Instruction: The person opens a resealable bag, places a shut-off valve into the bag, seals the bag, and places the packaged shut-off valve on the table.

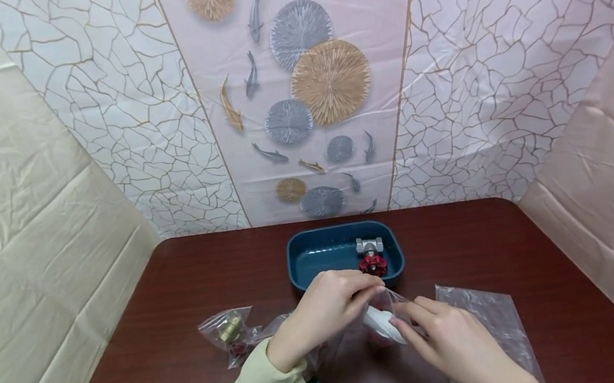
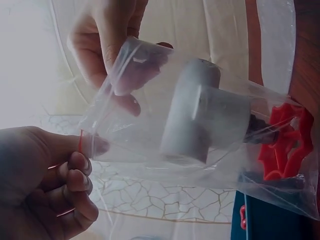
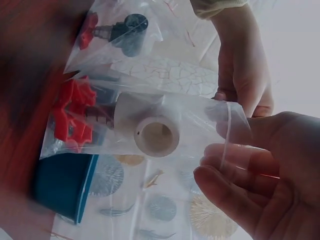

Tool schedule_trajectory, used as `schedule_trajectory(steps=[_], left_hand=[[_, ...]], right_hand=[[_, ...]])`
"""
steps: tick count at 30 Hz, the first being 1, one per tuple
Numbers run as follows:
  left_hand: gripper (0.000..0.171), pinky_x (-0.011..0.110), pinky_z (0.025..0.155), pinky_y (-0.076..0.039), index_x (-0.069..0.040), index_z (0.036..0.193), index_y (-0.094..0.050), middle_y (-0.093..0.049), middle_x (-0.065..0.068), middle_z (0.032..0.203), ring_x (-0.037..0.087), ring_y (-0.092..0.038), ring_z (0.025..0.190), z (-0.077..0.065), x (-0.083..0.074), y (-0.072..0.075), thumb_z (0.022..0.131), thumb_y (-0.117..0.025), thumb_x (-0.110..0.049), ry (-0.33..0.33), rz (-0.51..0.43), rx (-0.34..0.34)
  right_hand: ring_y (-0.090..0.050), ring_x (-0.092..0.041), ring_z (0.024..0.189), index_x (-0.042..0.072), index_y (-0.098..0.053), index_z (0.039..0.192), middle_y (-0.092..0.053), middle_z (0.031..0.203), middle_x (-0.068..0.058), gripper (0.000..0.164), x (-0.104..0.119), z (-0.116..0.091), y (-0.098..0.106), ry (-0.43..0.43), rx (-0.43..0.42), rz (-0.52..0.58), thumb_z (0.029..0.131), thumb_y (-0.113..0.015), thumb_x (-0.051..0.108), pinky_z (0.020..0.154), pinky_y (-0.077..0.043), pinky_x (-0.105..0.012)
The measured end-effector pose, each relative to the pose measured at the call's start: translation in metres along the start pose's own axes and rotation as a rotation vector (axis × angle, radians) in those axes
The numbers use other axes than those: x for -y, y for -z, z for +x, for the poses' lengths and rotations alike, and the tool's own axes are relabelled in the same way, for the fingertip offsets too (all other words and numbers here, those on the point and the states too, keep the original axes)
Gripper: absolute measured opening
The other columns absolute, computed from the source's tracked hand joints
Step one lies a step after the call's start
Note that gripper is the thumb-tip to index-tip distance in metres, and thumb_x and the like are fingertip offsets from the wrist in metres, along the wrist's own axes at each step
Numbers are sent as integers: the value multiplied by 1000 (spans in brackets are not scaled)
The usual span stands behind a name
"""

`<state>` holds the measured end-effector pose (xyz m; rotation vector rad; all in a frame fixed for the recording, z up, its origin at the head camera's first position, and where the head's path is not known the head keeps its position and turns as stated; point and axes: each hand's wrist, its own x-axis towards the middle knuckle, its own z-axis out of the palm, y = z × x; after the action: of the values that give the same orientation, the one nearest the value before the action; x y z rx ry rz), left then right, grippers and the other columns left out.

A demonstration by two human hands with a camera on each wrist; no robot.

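A clear plastic bag [image 2: 145, 145] hangs from both hands. Inside it is a white valve [image 2: 192, 112] with a red handwheel [image 2: 287, 142] at the bag's lower end. My left hand [image 1: 318, 311] pinches the bag's mouth at one edge, between thumb and finger. Across from it, my right hand [image 1: 459, 335] grips the other side of the mouth, with some fingertips showing through the film. In the head view the valve is partly hidden by the hands.
Behind the hands stands a blue tray [image 1: 312, 234] holding a metal valve [image 1: 370, 247] with a red handwheel. Bagged fittings lie left, including a brass-coloured valve [image 1: 231, 330]; a dark valve [image 3: 129, 35] shows in another bag. A flat plastic bag [image 1: 489, 316] lies right.
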<state>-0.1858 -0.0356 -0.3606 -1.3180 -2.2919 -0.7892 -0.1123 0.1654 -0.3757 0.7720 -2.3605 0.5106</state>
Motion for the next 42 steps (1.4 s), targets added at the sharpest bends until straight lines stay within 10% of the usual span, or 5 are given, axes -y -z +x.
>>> schedule_trajectory(steps=[13,29,42], left_hand=[[18,12,71,-45,-17,97,-72,-67,-11,90,-6,-58,81,-3,9,-15,93,-57,-28,32,2,111],[25,11,58,-40,-21,111,-68,-63,-13,95,-8,-49,68,-4,19,-18,94,-53,-33,106,-3,201],[27,13,56,-38,-28,108,-62,-50,-11,106,-4,-43,64,-27,13,-9,88,-59,-46,-41,132,138]], right_hand=[[-49,3,57,15,-70,91,-58,74,13,16,-8,-6,-9,-193,189,4,77,-73,8,48,-41,-21],[-56,0,62,13,-71,96,-63,81,8,17,-17,-8,-14,-199,165,1,79,-71,8,51,-45,-22],[-29,1,48,24,-67,101,-49,111,6,32,-31,-14,0,-197,254,-22,79,-62,2,40,-29,-18]])
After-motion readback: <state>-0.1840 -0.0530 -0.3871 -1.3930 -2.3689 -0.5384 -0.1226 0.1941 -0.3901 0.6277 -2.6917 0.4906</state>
